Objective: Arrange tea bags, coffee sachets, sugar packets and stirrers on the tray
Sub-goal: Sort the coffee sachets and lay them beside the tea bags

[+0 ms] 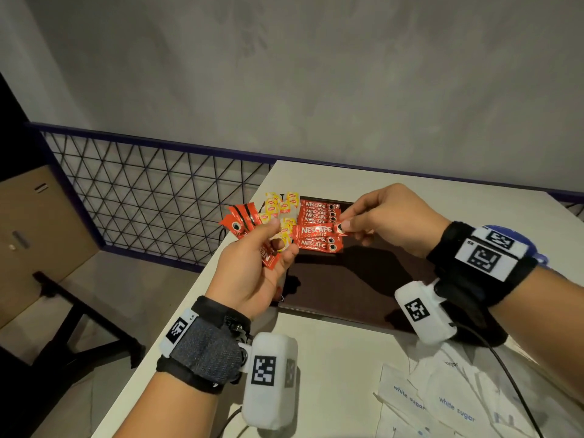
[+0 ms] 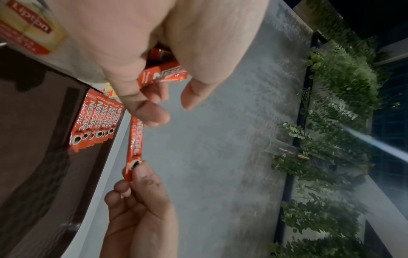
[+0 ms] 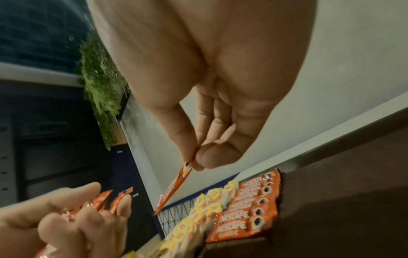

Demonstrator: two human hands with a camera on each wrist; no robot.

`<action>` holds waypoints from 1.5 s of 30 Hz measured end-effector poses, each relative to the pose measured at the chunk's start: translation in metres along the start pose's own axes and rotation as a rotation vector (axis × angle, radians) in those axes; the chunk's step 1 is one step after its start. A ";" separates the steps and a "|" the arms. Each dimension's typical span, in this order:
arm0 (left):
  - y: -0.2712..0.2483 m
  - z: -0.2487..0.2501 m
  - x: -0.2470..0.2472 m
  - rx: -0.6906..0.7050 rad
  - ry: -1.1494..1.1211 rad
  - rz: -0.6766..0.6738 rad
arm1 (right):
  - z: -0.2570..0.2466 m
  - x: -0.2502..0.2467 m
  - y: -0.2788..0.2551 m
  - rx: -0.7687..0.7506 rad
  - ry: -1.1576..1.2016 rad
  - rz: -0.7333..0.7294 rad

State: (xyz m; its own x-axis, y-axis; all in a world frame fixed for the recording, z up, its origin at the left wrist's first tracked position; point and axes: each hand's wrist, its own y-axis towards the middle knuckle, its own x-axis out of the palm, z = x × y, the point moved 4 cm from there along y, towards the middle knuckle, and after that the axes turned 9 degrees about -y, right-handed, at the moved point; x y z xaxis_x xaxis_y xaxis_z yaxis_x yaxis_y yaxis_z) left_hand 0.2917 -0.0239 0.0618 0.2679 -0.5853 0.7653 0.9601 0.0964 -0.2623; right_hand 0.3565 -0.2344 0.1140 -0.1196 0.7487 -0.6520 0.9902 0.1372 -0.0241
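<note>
Sachet [image 1: 316, 230] pinched by right hand [image 1: 384, 216] lies roughly level, crosswise above tray [image 1: 347, 279].

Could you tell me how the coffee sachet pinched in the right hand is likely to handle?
The coffee sachet, pinched at one end by the right hand, juts out without drooping, so probably fairly stiff and light. Its glossy wrapper may be slippery.

dim indoor light – soft shadows | wrist views blurred – edges warped
</note>
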 end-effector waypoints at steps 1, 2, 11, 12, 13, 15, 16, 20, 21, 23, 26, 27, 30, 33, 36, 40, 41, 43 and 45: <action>0.001 0.000 -0.001 -0.014 -0.029 0.010 | 0.002 0.003 0.004 0.016 -0.011 -0.005; 0.002 -0.001 -0.002 -0.021 -0.058 0.017 | 0.004 0.007 0.008 0.028 -0.024 -0.012; -0.001 0.001 0.001 -0.049 -0.135 -0.033 | 0.015 0.032 0.034 0.124 -0.185 -0.139; -0.001 0.000 0.001 -0.051 -0.134 -0.038 | 0.016 0.033 0.036 0.133 -0.198 -0.145; -0.002 0.000 0.002 -0.051 -0.132 -0.042 | 0.017 0.034 0.038 0.142 -0.211 -0.150; -0.002 -0.001 0.002 -0.053 -0.125 -0.046 | 0.018 0.037 0.039 0.157 -0.242 -0.161; -0.002 -0.001 0.002 -0.053 -0.122 -0.045 | 0.018 0.038 0.039 0.164 -0.258 -0.167; -0.003 -0.002 0.002 -0.052 -0.114 -0.036 | 0.020 0.042 0.041 0.195 -0.299 -0.184; -0.003 -0.002 0.003 -0.052 -0.111 -0.035 | 0.020 0.043 0.041 0.201 -0.306 -0.184; -0.004 -0.002 0.004 -0.050 -0.109 -0.035 | 0.021 0.044 0.042 0.210 -0.315 -0.185; -0.005 -0.001 0.004 -0.045 -0.108 -0.035 | 0.022 0.043 0.043 0.221 -0.328 -0.184; -0.005 -0.001 0.004 -0.045 -0.106 -0.035 | 0.023 0.043 0.044 0.223 -0.332 -0.183; -0.005 -0.001 0.004 -0.043 -0.099 -0.034 | 0.023 0.043 0.044 0.220 -0.331 -0.181; -0.005 -0.001 0.003 -0.045 -0.096 -0.035 | 0.023 0.042 0.044 0.214 -0.328 -0.181; -0.005 0.000 0.004 -0.047 -0.097 -0.040 | 0.024 0.043 0.045 0.211 -0.332 -0.174; -0.006 0.000 0.004 -0.050 -0.094 -0.043 | 0.024 0.043 0.044 0.212 -0.332 -0.172; -0.006 0.000 0.004 -0.049 -0.093 -0.044 | 0.024 0.043 0.044 0.210 -0.332 -0.174; -0.006 0.000 0.004 -0.044 -0.095 -0.049 | 0.023 0.042 0.043 0.208 -0.333 -0.180; -0.007 0.001 0.005 -0.039 -0.094 -0.061 | 0.021 0.039 0.041 0.199 -0.332 -0.171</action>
State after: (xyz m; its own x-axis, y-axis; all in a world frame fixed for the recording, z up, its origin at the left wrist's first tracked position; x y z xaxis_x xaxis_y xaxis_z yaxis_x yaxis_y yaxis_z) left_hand 0.2866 -0.0269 0.0674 0.2172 -0.5107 0.8319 0.9716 0.0307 -0.2348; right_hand 0.3943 -0.2127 0.0716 -0.2858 0.4717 -0.8341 0.9566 0.0888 -0.2776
